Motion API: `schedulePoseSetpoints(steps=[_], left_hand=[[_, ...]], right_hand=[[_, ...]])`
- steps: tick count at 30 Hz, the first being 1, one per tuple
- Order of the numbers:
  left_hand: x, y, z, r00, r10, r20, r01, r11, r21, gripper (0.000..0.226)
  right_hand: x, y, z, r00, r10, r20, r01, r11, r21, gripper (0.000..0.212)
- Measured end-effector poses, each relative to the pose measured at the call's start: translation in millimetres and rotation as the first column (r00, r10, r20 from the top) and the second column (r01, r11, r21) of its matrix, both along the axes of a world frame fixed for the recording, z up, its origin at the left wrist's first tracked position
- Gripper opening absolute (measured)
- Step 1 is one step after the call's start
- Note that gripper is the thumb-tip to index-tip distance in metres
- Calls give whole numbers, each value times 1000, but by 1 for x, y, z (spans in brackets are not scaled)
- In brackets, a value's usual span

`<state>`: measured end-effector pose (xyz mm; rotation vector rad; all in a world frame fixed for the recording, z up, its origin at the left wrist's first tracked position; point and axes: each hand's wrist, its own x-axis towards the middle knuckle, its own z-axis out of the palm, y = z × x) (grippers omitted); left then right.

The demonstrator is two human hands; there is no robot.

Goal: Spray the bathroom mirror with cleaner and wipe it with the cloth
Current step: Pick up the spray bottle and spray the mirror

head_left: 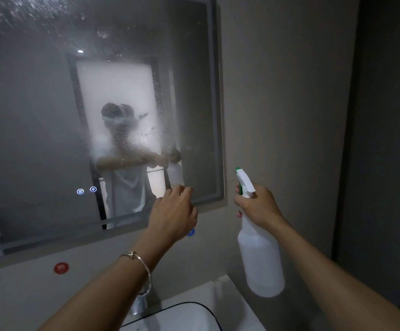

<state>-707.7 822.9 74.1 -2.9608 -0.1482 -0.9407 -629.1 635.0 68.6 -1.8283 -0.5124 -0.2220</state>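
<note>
The large wall mirror [39,115] fills the left and middle of the head view, hazy and speckled with droplets at its top and around its middle. My right hand [257,206] grips the neck of a white spray bottle [261,259] with a white and green trigger head, held just right of the mirror's lower right corner, nozzle towards the glass. My left hand [172,213] is raised in front of the mirror's lower right part, fingers loosely curled, holding nothing that I can see. A thin bracelet circles the left wrist. No cloth shows.
A white basin [189,316] with a dark rim sits below, with a chrome tap [139,304] behind it. A red round sticker [61,268] and a blue one [191,232] mark the wall under the mirror. Two lit touch icons [87,190] glow on the glass. A dark wall [385,139] stands at right.
</note>
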Motion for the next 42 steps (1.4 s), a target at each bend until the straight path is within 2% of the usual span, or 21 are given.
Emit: schedulePoseSetpoints(steps=[9,18,26,35,42], left_hand=[[-6,-2,-36,997,15,-79,-17,999,-32,42],[-17,4,-62,985,1,-172,-24,991,-132,46],[-25,8,-74,974,-18,-225,-22,985,-170,45],[-31,26,-85,972,29,-231,-71,982,-176,46],[-51,52,-82,973,75,-216,-115,977,-178,46]], right_hand=[[4,-1,-52,993,-94,-78,92,995,-25,5],[1,9,-93,991,-8,-131,-7,993,-115,15],[-6,21,-98,994,-92,-57,78,975,-207,13],[-19,52,-96,991,90,-96,-106,977,-183,21],[-31,89,-92,989,141,-47,-148,971,-190,4]])
